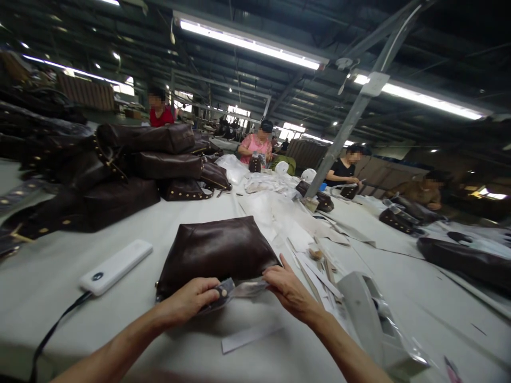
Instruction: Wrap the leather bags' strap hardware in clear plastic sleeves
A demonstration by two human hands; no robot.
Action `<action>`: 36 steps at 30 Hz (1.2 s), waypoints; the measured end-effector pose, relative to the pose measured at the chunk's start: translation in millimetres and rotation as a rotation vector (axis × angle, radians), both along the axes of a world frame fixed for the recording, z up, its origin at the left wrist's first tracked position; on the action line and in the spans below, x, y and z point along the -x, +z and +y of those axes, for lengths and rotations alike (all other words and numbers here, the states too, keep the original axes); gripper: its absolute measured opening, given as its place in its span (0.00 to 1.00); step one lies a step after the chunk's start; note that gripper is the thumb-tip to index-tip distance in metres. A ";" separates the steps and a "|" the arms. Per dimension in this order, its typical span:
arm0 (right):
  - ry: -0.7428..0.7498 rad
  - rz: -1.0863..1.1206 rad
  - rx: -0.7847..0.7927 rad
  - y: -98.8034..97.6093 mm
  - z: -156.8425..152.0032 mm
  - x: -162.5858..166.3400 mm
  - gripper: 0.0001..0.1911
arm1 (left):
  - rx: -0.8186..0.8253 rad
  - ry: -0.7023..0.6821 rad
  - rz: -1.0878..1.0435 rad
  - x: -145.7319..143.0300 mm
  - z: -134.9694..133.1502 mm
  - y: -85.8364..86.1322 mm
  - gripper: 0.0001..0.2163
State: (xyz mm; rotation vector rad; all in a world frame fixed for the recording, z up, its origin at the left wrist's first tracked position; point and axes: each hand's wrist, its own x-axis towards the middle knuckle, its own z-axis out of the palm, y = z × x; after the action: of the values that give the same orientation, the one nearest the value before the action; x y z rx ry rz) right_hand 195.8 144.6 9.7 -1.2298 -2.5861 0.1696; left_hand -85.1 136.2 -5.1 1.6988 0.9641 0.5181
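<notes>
A dark brown leather bag (223, 244) lies on the white-covered table in front of me. At its near edge, my left hand (195, 298) is closed on a dark strap (224, 290) with metal studs, wrapped in clear plastic. My right hand (281, 282) pinches the other end of the clear plastic wrap (249, 289), close to the bag's right corner. The plastic stretches between both hands. What lies under my left fingers is partly hidden. A white paper strip (249, 336) rests on the table just below the hands.
A white power bank (115, 267) with a black cable lies at left. Brown bags (120, 197) are piled behind it. A grey tape dispenser (375, 319) and paper scraps (315, 271) sit at right. A slanted metal post (343, 127) rises beyond; several people work across the table.
</notes>
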 end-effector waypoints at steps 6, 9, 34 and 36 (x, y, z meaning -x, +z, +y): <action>0.088 -0.067 0.093 23.9 -15.6 23.7 0.11 | -0.093 -0.033 0.049 1.4 -5.1 1.1 0.09; 0.138 -0.101 0.115 22.1 -20.5 34.0 0.11 | -0.127 -0.044 0.037 1.6 -10.3 5.7 0.10; -0.130 -0.217 0.138 -3.7 -59.7 82.2 0.08 | -0.067 -0.176 0.111 2.1 -17.5 -4.0 0.07; -0.145 -0.181 0.146 -3.8 -60.2 82.1 0.05 | -0.048 -0.177 0.114 1.7 -16.9 -3.5 0.06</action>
State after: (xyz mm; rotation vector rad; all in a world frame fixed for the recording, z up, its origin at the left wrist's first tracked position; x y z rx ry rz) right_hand 113.7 84.4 5.8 -1.5453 -2.6618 0.2316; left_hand -86.7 119.3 -8.6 1.8528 0.8773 0.3335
